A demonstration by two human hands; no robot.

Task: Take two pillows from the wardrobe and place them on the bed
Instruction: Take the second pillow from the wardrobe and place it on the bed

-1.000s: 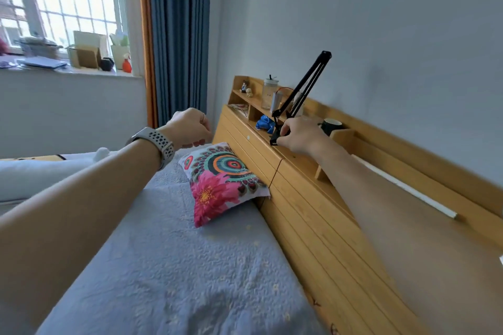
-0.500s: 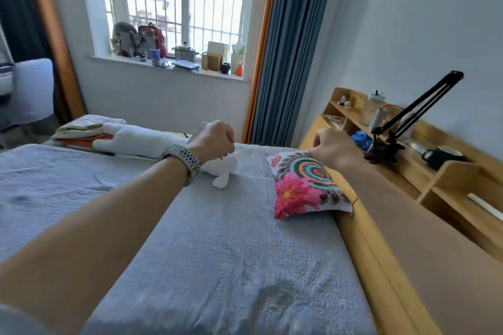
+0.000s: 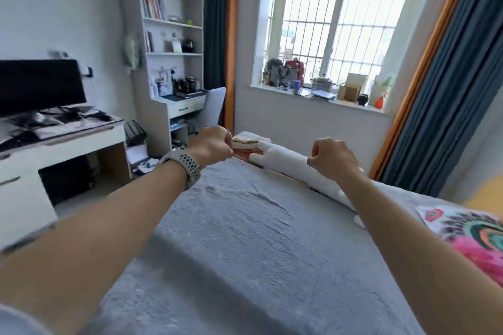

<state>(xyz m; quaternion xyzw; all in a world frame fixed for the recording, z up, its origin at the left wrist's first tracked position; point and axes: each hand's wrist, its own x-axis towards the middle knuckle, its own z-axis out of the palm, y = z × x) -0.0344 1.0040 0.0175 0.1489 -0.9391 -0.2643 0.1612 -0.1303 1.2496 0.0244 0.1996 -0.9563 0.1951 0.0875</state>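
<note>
Only one patterned pillow (image 3: 473, 242) on bed (image 3: 245, 239); left hand (image 3: 213, 145), right hand (image 3: 333, 156) fisted, empty.

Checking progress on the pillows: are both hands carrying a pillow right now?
No. The left hand and right hand are closed fists holding nothing, while one floral pillow already lies on the bed.

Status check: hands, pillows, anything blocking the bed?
Left hand and right hand both loosely fisted, empty. One bright floral-patterned pillow on the grey-blue quilted bed; second not visible. Long white plush toy lies across far edge.
</note>
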